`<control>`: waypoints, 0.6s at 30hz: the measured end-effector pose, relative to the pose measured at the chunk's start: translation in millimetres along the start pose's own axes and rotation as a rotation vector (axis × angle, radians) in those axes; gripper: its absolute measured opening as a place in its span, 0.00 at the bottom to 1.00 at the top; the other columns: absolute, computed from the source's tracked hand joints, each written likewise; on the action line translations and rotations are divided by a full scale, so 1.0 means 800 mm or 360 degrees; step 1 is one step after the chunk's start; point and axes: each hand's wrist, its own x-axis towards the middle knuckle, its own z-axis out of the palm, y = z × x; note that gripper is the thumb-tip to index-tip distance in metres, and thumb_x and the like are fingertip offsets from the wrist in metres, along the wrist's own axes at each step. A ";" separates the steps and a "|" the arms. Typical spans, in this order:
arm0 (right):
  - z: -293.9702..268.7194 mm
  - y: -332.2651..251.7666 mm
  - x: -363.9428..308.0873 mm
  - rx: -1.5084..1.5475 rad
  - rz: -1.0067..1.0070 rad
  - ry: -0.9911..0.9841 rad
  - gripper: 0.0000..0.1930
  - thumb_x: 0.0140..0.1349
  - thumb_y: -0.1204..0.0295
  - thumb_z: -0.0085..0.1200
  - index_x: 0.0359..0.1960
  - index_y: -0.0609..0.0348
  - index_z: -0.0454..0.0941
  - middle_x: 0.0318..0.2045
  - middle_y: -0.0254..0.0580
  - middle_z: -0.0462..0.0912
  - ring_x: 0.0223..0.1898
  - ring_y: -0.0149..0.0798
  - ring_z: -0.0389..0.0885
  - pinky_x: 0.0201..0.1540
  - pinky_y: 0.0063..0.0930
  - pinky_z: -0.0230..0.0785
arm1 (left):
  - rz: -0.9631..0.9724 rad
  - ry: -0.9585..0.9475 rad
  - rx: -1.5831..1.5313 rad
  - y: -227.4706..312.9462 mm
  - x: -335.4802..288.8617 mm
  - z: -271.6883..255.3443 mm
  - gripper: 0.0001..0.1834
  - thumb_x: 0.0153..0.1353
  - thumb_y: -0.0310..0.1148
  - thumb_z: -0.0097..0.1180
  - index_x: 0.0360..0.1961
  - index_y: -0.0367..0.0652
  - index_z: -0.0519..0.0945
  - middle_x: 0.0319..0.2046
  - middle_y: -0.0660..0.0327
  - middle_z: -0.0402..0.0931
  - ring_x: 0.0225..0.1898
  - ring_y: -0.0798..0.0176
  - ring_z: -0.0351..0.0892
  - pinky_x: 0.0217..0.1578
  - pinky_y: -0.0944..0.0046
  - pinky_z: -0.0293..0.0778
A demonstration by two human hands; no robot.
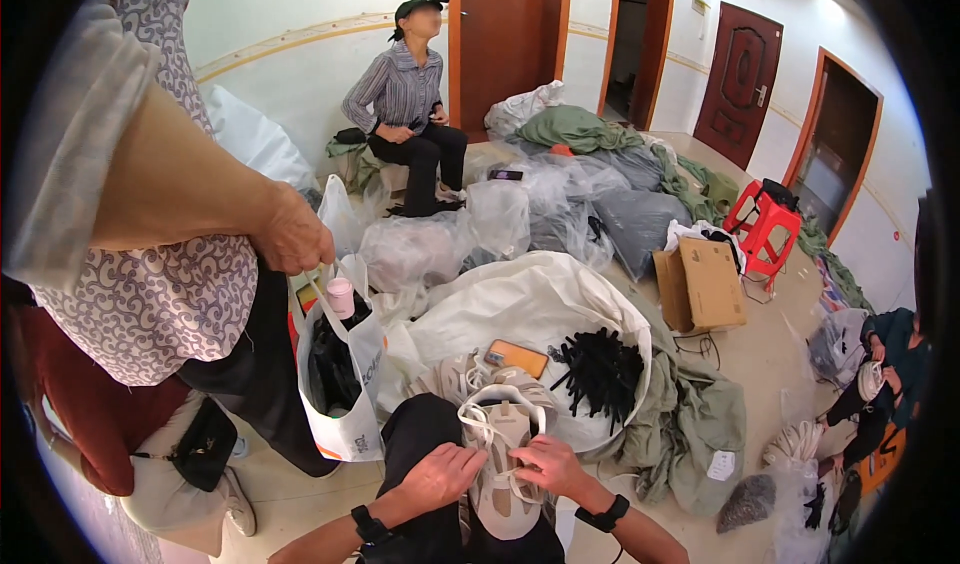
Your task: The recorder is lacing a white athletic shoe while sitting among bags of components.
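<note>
A beige sneaker [505, 499] with pale laces rests on my lap, its toe toward me. My left hand [445, 476] is closed at the left edge of the lacing, pinching the shoelace [487, 426]. On the other side, my right hand [550, 466] is closed on the lace near the eyelets. The exact grip of the fingertips is small and partly hidden. Just beyond the shoe lie an orange phone [517, 357] and a heap of black strips, maybe laces [600, 374], on a white sack [560, 289]. More beige shoes [440, 379] sit partly hidden behind the sneaker.
At left, a standing person's hand [295, 229] holds a white shopping bag [345, 404] beside my knee. A seated person [410, 104] is at the back, near plastic-wrapped bundles [530, 204]. A cardboard box [705, 284], a red stool [765, 229] and green cloth [700, 414] are at right.
</note>
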 end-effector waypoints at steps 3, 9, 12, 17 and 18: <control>-0.005 -0.005 0.000 -0.0058 -0.0029 0.0046 0.14 0.41 0.73 0.61 0.33 0.59 0.79 0.19 0.39 0.73 0.25 0.40 0.73 0.29 0.30 0.67 | -0.0010 -0.0018 -0.0072 -0.002 0.001 -0.001 0.20 0.46 0.27 0.53 0.44 0.35 0.70 0.35 0.56 0.72 0.35 0.58 0.74 0.41 0.63 0.69; -0.009 -0.009 -0.005 0.0070 0.0098 0.0182 0.08 0.42 0.74 0.59 0.28 0.59 0.79 0.19 0.39 0.74 0.24 0.39 0.74 0.28 0.30 0.67 | -0.0046 0.0091 -0.0183 0.016 0.031 -0.011 0.19 0.47 0.27 0.54 0.43 0.37 0.71 0.40 0.56 0.72 0.42 0.56 0.73 0.44 0.61 0.69; -0.011 -0.008 -0.005 0.0111 0.0189 0.0131 0.07 0.43 0.74 0.58 0.26 0.58 0.79 0.19 0.38 0.74 0.25 0.39 0.75 0.28 0.29 0.67 | 0.0053 0.0068 -0.0194 0.020 0.048 -0.005 0.22 0.45 0.27 0.56 0.45 0.38 0.71 0.43 0.56 0.71 0.45 0.55 0.71 0.45 0.60 0.68; -0.006 -0.010 -0.008 0.0167 0.0163 0.0227 0.05 0.44 0.73 0.59 0.25 0.56 0.79 0.21 0.37 0.75 0.27 0.39 0.75 0.29 0.29 0.67 | 0.0209 -0.0083 -0.0074 0.013 0.059 0.007 0.23 0.44 0.30 0.57 0.45 0.40 0.72 0.47 0.56 0.70 0.50 0.55 0.69 0.49 0.58 0.65; -0.007 -0.012 -0.009 0.0149 0.0205 0.0199 0.06 0.45 0.73 0.60 0.26 0.58 0.80 0.22 0.38 0.77 0.27 0.39 0.76 0.31 0.29 0.69 | 0.0231 -0.0102 -0.0045 0.011 0.058 0.008 0.22 0.45 0.31 0.56 0.45 0.40 0.72 0.47 0.57 0.70 0.50 0.55 0.68 0.50 0.58 0.64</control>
